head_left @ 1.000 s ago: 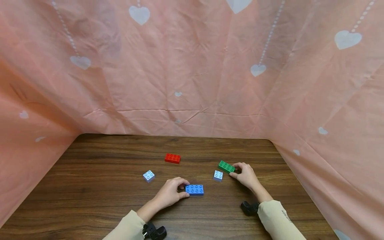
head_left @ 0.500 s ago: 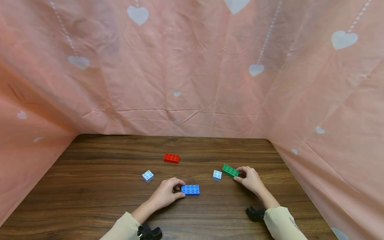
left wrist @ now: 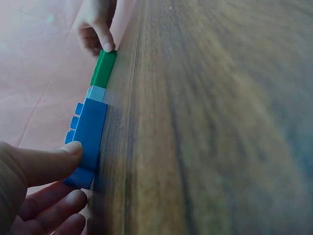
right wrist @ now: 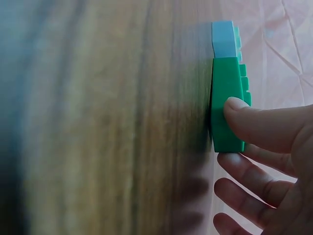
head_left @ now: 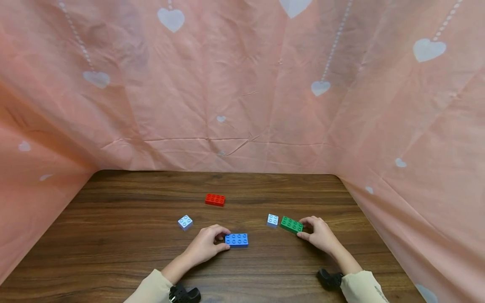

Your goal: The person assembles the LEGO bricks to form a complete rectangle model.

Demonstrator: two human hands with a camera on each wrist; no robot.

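Observation:
In the head view my left hand (head_left: 206,244) pinches the left end of a blue toy building brick (head_left: 236,240), which lies studs up on the wooden table. The left wrist view shows the thumb (left wrist: 46,164) against the side of that brick. My right hand (head_left: 320,234) pinches the right end of a green brick (head_left: 291,225) between thumb and fingers. The right wrist view has the thumb on the green brick's (right wrist: 226,85) near side, other fingers spread below. Just left of the green brick sits a small light blue brick (head_left: 272,220), a narrow gap between them.
A red brick (head_left: 215,200) lies farther back on the table (head_left: 125,240). Another small light blue brick (head_left: 185,222) sits turned at an angle, left of the blue one. Pink cloth (head_left: 235,84) with hearts hangs behind and at both sides.
The green brick has moved toward me and a little right in my right hand. My left hand has shifted the blue brick slightly left. The red and light blue bricks stay put.

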